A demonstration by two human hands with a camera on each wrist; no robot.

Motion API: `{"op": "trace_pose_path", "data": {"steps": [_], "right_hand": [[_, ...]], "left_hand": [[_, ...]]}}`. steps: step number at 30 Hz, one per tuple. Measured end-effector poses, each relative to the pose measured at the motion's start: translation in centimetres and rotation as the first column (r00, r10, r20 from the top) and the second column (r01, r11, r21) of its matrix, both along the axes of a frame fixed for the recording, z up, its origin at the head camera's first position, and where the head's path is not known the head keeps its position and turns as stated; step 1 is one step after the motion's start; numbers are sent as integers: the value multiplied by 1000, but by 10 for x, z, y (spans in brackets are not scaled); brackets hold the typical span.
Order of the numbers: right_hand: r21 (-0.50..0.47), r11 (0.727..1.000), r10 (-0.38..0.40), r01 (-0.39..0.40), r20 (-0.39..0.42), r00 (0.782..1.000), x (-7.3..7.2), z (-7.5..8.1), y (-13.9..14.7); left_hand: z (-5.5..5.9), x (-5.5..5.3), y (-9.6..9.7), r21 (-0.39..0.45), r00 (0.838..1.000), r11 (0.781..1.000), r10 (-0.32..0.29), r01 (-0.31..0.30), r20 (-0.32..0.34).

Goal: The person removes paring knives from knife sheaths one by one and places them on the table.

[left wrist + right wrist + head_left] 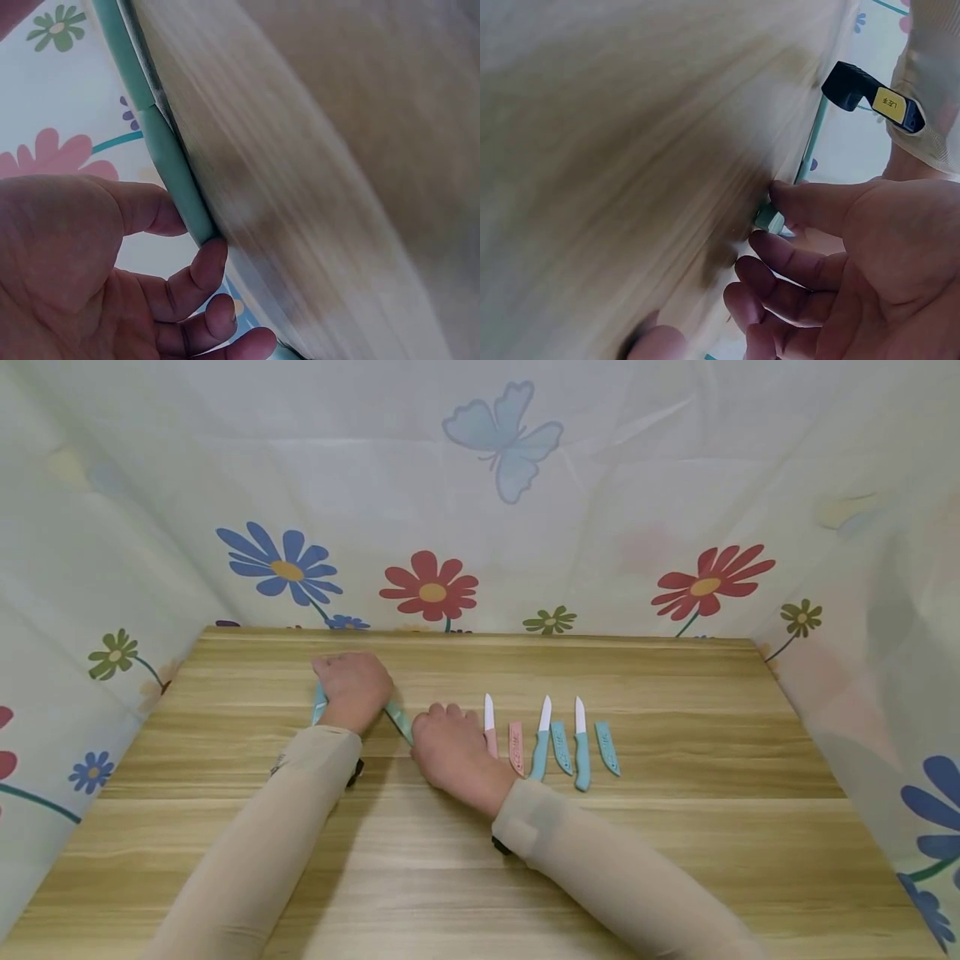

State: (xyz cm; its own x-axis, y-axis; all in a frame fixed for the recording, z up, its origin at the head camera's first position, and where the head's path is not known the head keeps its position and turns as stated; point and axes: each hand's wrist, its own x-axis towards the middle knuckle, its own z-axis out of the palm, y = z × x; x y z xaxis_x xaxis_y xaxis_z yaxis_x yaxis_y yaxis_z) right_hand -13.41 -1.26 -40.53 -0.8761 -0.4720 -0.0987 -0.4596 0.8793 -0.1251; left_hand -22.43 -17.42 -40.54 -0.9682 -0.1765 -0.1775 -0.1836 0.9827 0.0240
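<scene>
Between the two hands lies a teal sheathed knife (399,723), slanting across the wooden table. My left hand (354,687) pinches its far end between thumb and forefinger; the left wrist view shows a seam midway along the teal knife (177,174). At the near end, the thumb and forefinger of my right hand (456,752) hold the knife's teal tip (769,217). Another light blue piece (319,702) shows left of the left hand, partly hidden by it. Just right of my right hand is a pink-handled knife (490,714) with a white blade.
To the right, a pink sheath (516,747), two blue-handled knives (541,743) with bare white blades and two blue sheaths (606,747) lie in a row. The wooden table (675,860) meets a flowered cloth (600,527) at its back and sides.
</scene>
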Motion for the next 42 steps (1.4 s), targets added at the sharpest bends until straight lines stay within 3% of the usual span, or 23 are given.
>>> {"op": "trace_pose_path", "data": {"steps": [7,15,18,22,29,33,37,42], "right_hand": [[26,1000,-4,4,-10,1000,0,1,-1],[-20,998,-52,51,-15,999,0,11,7],[-37,997,-66,65,-21,998,0,16,13],[-59,995,-80,78,-36,996,1,22,23],[-100,990,-107,103,-31,994,0,30,44],[-125,987,-105,100,-32,994,0,34,55],[-169,980,-116,109,-31,993,1,36,68],[-227,967,-135,119,-57,989,4,37,86]], "left_hand": [[0,1,0,14,999,999,29,-29,-31],[12,9,1,131,992,991,43,-27,-119],[19,10,0,211,992,977,46,-21,-115],[28,10,-3,348,993,937,61,-21,-106],[36,10,-4,539,992,842,60,11,-114],[37,13,-2,641,991,767,81,4,-103],[39,19,4,749,990,660,132,-51,-49],[39,27,14,868,988,491,156,-72,-6]]}}
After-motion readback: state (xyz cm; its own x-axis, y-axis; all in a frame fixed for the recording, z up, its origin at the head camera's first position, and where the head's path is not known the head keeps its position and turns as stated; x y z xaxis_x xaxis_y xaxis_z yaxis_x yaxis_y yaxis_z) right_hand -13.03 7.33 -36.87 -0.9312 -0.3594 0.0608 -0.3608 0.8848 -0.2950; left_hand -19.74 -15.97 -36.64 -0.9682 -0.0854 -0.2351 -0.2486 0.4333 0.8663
